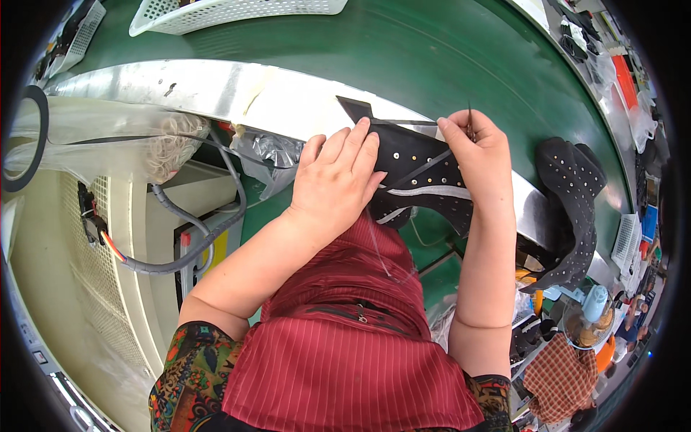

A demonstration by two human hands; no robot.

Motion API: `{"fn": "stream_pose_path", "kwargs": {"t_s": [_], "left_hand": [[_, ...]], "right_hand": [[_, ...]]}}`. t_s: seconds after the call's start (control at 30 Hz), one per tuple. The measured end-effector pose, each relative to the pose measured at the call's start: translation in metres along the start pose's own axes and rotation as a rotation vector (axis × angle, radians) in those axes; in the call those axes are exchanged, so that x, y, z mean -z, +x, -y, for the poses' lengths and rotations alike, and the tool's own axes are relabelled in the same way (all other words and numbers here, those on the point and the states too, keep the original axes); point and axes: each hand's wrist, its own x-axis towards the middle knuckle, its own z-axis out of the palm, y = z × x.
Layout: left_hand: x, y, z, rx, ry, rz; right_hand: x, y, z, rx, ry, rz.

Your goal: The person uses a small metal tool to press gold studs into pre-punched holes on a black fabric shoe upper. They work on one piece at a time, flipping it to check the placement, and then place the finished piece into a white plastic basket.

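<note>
My left hand [335,176] lies with its fingers stretched out on a black studded piece [414,155] that looks like a shoe upper. Part of that piece rests on the metal edge of the bench, and a pale grey band curves across it. Over at its right side, my right hand [479,155] is closed, thumb against fingers, on a narrow black strip [407,123] stretched along the upper edge toward the left fingers. A thin dark pointed tool [470,122] pokes up between the right fingers; most of it is hidden.
Another black studded upper [572,187] drapes over the bench edge at right. A white perforated basket [237,16] stands on the green bench top [432,57]. At left are a bundle of pale cord [173,144], a grey cable [169,266] and a cream machine housing [86,288].
</note>
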Motion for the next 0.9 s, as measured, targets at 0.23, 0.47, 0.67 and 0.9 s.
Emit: {"fn": "stream_pose_path", "kwargs": {"t_s": [0.23, 0.47, 0.67, 0.9], "left_hand": [[0.001, 0.004, -0.001, 0.039, -0.037, 0.002], [-0.006, 0.009, -0.002, 0.034, 0.026, -0.011], [-0.004, 0.009, -0.004, 0.025, 0.067, 0.001], [-0.004, 0.01, -0.003, 0.014, 0.078, 0.013]], "right_hand": [[-0.005, 0.007, 0.017, 0.025, -0.069, -0.032], [0.003, -0.003, -0.001, -0.063, -0.231, -0.003], [0.002, -0.003, -0.01, -0.052, -0.296, -0.008], [0.001, -0.005, -0.018, -0.001, -0.342, 0.007]]}}
